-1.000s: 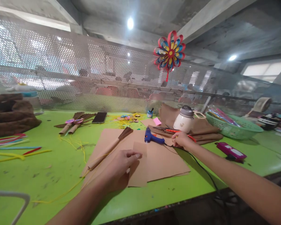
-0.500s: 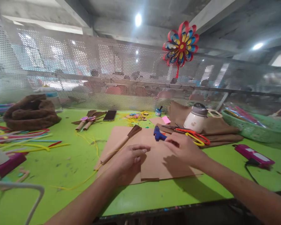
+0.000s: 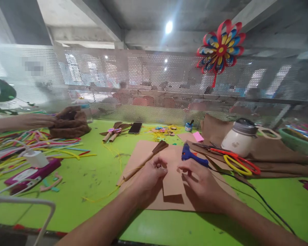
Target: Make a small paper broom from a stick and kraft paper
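Observation:
A small rectangle of brown paper (image 3: pixel 173 182) is raised a little over larger brown sheets (image 3: pixel 154 204), with its shadow below. My left hand (image 3: pixel 152 176), its fingers curled, pinches the left edge of the piece. On the right edge are the closed thumb and fingertips of my right hand (image 3: pixel 199 179). A rolled paper stem with a fringed dark end (image 3: pixel 140 162) lies slanted beside my left hand, with yellow string near it. Just behind my right hand lies a blue glue gun (image 3: pixel 193 155).
Scissors with red and yellow handles (image 3: pixel 237 165), a white jar (image 3: pixel 238 138) and folded brown cloth (image 3: pixel 279 165) are at right. At left are a purple power strip (image 3: pixel 33 174), colored strips, a brown furry item (image 3: pixel 69 124) and another person's hand (image 3: pixel 38 121).
My hands have come closer together, and the small paper piece is now raised between them. The view has swung left, and another person's hand has appeared at the left.

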The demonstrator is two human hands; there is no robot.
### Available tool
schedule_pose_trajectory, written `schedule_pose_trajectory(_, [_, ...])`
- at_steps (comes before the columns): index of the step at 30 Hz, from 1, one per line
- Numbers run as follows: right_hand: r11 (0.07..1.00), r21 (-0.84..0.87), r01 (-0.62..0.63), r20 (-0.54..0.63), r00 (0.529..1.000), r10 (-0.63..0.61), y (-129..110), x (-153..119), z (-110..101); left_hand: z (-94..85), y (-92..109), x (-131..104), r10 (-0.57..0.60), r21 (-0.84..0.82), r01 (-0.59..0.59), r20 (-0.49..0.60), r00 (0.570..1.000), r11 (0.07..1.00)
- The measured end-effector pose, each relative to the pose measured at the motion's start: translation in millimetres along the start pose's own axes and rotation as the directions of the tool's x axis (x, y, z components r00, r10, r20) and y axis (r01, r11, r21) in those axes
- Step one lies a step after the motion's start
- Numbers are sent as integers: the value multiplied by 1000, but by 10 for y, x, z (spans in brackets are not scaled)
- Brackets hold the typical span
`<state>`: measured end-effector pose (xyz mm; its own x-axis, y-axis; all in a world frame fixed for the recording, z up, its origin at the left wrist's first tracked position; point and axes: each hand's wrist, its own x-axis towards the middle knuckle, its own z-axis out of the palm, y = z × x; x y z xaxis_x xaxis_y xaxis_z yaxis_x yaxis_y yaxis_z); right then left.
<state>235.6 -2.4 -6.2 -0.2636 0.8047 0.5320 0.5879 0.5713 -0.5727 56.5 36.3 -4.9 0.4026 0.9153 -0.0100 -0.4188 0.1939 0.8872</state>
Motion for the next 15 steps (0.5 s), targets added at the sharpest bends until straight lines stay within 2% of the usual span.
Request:
schedule_pose_trajectory(2, [966,-192,174,71,984,-163,20,-66,8,4,-25,-6,9,19,-9,-20,1000,1000])
schedule_pose_trajectory(5, [881,-356,312,86,950,-301,48,-151,40,37,-46,-32,-46,70,48,-21,999,996])
schedule_pose_trajectory(8, [856,-345,385,53,918,-392,101,-180,35,10,43,-18,-58,230,51,25,998,972])
schedule_pose_trajectory(10, [882,-282,377,0,920,-393,155,-175,16,-76,220,37,-6,440,12,-14,1000,898])
schedule_pose_trajectory(11, [900,-246,361,-25,926,-378,181,-171,9,-136,341,76,42,576,-1,-57,997,817])
schedule_pose_trajectory(12, [915,-210,345,-41,932,-360,205,-168,5,-202,476,120,171,725,-35,-116,978,688])
schedule_pose_trajectory(14, [933,-134,334,-42,939,-342,237,-167,14,-337,740,211,365,942,-23,-108,925,334])
schedule_pose_trajectory(15, [937,-97,337,-37,939,-342,246,-169,25,-398,847,252,378,961,-4,-105,920,277])
